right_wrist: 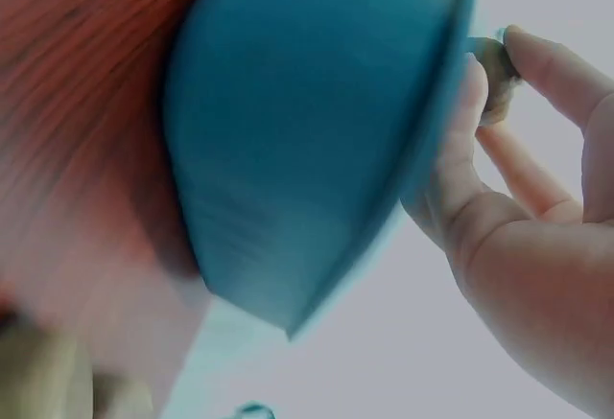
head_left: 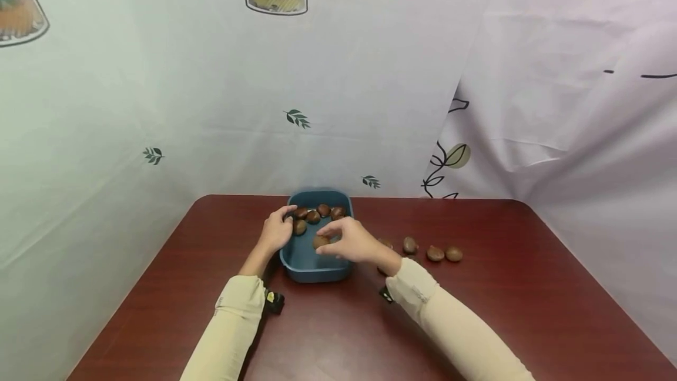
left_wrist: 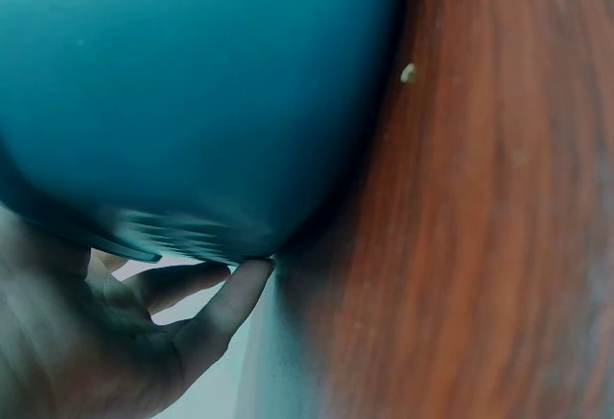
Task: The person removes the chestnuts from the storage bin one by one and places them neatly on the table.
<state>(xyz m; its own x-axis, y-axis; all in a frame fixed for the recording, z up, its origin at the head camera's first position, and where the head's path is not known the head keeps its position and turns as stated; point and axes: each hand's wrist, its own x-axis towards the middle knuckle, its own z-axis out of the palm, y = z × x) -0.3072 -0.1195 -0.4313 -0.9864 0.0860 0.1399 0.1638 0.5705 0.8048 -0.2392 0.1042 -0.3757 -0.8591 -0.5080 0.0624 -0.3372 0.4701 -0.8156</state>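
Note:
A blue plastic bin (head_left: pixel 317 276) stands on the table with several brown chestnuts (head_left: pixel 313 217) in its far half. My left hand (head_left: pixel 276 231) holds the bin's left side at the rim; in the left wrist view a fingertip (left_wrist: pixel 251 270) rests against the outer wall low down. Over the near half of the bin, my right hand (head_left: pixel 353 241) pinches one chestnut (head_left: pixel 320 242) between thumb and fingers. That same chestnut (right_wrist: pixel 497 81) shows beyond the bin's rim in the right wrist view. To the right of the bin, several more chestnuts (head_left: pixel 435 253) lie on the table, some partly behind the right wrist.
The dark red wooden table (head_left: pixel 508 298) has its far edge close behind the bin, against a white printed cloth wall (head_left: pixel 370 104). A small pale speck (left_wrist: pixel 409 73) lies on the wood beside the bin. Black wrist cameras (head_left: pixel 274 301) sit under both forearms.

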